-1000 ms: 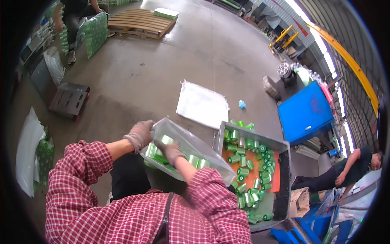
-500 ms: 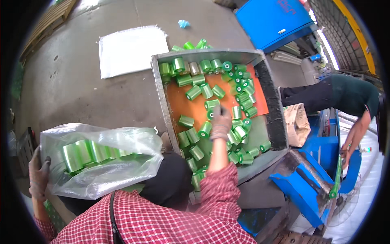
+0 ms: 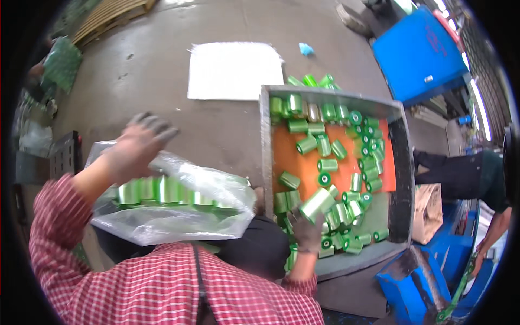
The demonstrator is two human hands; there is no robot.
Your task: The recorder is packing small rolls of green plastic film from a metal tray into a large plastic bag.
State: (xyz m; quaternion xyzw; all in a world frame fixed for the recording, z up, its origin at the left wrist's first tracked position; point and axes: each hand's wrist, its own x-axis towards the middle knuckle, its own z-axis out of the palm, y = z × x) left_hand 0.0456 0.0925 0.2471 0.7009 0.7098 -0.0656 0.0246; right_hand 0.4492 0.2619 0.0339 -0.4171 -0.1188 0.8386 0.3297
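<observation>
My left hand point(image 3: 135, 146), in a grey glove, is above the far left edge of a clear plastic bag point(image 3: 179, 225), its fingers stretched out and holding nothing. The bag lies across my lap, with a row of green film rolls point(image 3: 157, 190) inside. My gloved right hand point(image 3: 306, 232) is closed on a shiny green film roll point(image 3: 318, 205), tilted, over the near left side of a large metal bin point(image 3: 265, 146). Many more green rolls point(image 3: 346, 214) lie loose in the bin, on an orange sheet point(image 3: 303, 168) and a greenish bottom.
A white woven sheet point(image 3: 235, 70) and a crumpled blue scrap point(image 3: 306, 49) lie on the floor beyond. At right are a paper sack point(image 3: 428, 213), a blue cabinet point(image 3: 417, 54), blue machinery point(image 3: 414, 279) and a co-worker point(image 3: 487, 179). A wooden pallet point(image 3: 111, 19) stands far left.
My left hand has left the bag's left edge and risen over its far side, fingers spread. My right hand has drawn back toward me with a roll in it. The whole view has shifted left.
</observation>
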